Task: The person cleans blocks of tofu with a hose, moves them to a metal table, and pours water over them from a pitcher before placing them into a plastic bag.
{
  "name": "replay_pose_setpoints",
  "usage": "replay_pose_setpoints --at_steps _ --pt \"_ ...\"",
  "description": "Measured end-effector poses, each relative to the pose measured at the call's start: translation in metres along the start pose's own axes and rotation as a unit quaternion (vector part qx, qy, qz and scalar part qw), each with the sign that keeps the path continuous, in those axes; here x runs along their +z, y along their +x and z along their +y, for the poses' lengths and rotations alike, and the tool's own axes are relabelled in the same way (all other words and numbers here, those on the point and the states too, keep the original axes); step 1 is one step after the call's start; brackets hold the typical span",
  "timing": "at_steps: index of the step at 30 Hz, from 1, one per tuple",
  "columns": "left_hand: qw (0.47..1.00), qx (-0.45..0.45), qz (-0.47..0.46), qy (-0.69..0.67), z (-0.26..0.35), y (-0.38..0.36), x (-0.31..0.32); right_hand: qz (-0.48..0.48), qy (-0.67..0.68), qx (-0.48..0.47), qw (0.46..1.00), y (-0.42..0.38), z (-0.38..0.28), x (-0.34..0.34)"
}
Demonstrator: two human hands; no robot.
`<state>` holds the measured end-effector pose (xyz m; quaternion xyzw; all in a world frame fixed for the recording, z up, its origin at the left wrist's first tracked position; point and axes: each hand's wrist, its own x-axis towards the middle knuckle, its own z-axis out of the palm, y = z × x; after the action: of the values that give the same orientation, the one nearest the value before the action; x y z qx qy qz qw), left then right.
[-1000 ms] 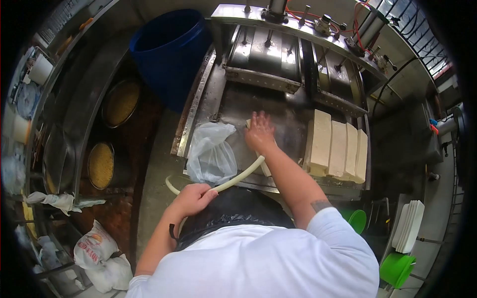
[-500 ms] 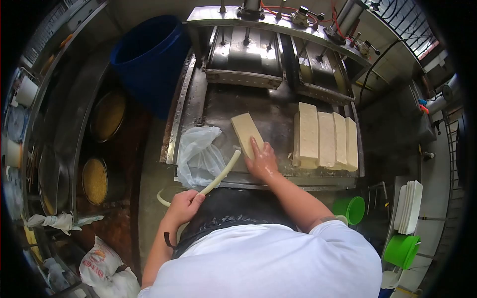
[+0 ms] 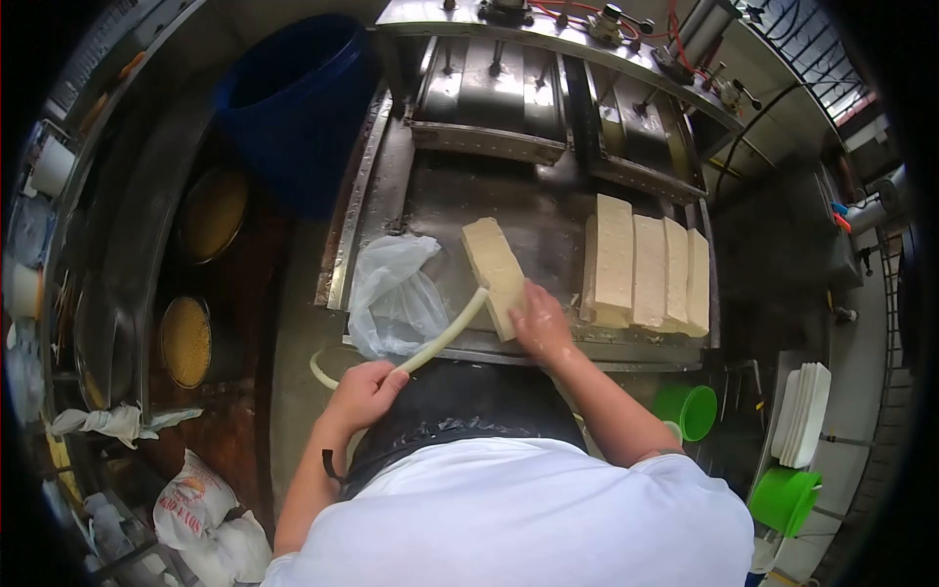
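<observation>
My left hand (image 3: 370, 393) is closed round a pale hose (image 3: 445, 338), whose open end reaches up to the left side of a long cream-coloured block (image 3: 492, 256). My right hand (image 3: 541, 321) rests against the lower right side of that block, its fingers wet and partly hidden, so I cannot tell whether they grip it. The block lies slanted on the wet metal table (image 3: 440, 196). A crumpled clear plastic bag (image 3: 391, 293) sits left of the hose. Several more cream blocks (image 3: 648, 269) stand side by side at the right.
A metal press (image 3: 489, 137) with rods and trays spans the table's far side. Beyond the left edge are a blue barrel (image 3: 293, 108) and round containers of yellow grains (image 3: 186, 340). Green buckets (image 3: 685, 411) and stacked white trays (image 3: 807, 414) are at the lower right.
My right hand has shifted from the block's top to its lower right side. The hose end has moved slightly up and right, now overlapping the block's edge.
</observation>
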<state>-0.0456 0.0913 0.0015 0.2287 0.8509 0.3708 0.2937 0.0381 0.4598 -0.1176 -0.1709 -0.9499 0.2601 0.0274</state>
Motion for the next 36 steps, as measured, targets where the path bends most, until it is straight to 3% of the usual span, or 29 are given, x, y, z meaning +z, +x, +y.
replay_pose_setpoints --at_steps 1,2,4,6,9,11,14,17,19,22,25,27,28,29,30,31,32,34,35,36 --pt "1.0 -0.003 0.005 0.002 0.003 -0.001 -0.001 -0.027 -0.086 -0.033 0.995 0.0 -0.02 0.004" --pt "1.0 -0.011 -0.002 -0.006 0.006 -0.003 -0.002 -0.027 -0.083 -0.038 0.995 0.01 -0.035 0.013" --pt "1.0 -0.022 -0.008 -0.012 0.008 -0.006 -0.003 -0.001 -0.192 0.015 0.981 0.043 -0.06 0.03" --pt "1.0 -0.001 0.006 -0.019 0.008 -0.008 -0.003 -0.048 -0.167 0.038 0.984 0.099 -0.072 0.042" --pt "1.0 0.003 0.002 0.006 0.011 -0.009 -0.007 -0.017 -0.169 0.012 0.985 0.163 -0.086 0.047" --pt "1.0 -0.001 0.005 0.004 0.013 -0.011 -0.007 -0.084 -0.152 0.063 0.983 0.184 -0.107 0.027" --pt "0.999 -0.011 0.036 -0.008 0.009 -0.016 -0.004 -0.029 -0.148 0.04 0.988 0.187 -0.09 0.045" --pt "0.996 -0.04 0.078 -0.023 -0.009 -0.016 0.003 -0.001 -0.139 -0.02 0.99 0.134 -0.069 0.038" --pt "0.993 -0.062 0.094 -0.028 -0.016 -0.018 0.005 -0.011 -0.142 -0.002 0.99 0.088 -0.07 0.022" --pt "0.995 -0.074 0.069 -0.018 -0.018 -0.019 0.005 -0.025 -0.142 0.001 0.99 0.029 -0.065 0.008" --pt "0.998 -0.039 -0.034 -0.019 -0.015 -0.016 0.004 -0.075 -0.102 0.025 0.992 0.006 -0.066 0.001" --pt "0.998 -0.029 -0.057 -0.004 -0.005 -0.01 0.001 -0.152 0.091 0.06 0.982 0.007 -0.059 0.001" --pt "0.997 -0.024 -0.078 0.01 0.001 -0.005 0.0 -0.142 0.091 0.07 0.983 0.009 -0.052 0.006" --pt "0.996 -0.011 -0.091 0.015 0.004 0.0 0.001 -0.145 0.345 0.079 0.924 0.014 -0.044 0.012" --pt "0.999 -0.002 -0.033 0.005 0.005 0.004 0.003 -0.129 0.576 0.077 0.803 0.017 -0.037 0.012" --pt "1.0 0.008 0.021 -0.006 0.007 0.011 0.004 -0.156 0.707 0.115 0.68 0.014 -0.065 -0.038" --pt "1.0 0.024 0.003 -0.002 0.013 0.017 0.003 -0.131 0.709 0.12 0.682 0.01 -0.061 -0.055" --pt "0.998 0.037 0.032 -0.028 0.026 0.026 -0.003 -0.116 0.789 0.144 0.586 0.0 -0.055 -0.081" --pt "0.998 0.053 0.036 -0.018 0.028 0.03 -0.002 -0.077 0.767 0.124 0.625 -0.009 -0.054 -0.099" --pt "0.998 0.063 0.027 -0.016 0.035 0.035 -0.002 -0.064 0.768 0.124 0.625 -0.014 -0.05 -0.113"
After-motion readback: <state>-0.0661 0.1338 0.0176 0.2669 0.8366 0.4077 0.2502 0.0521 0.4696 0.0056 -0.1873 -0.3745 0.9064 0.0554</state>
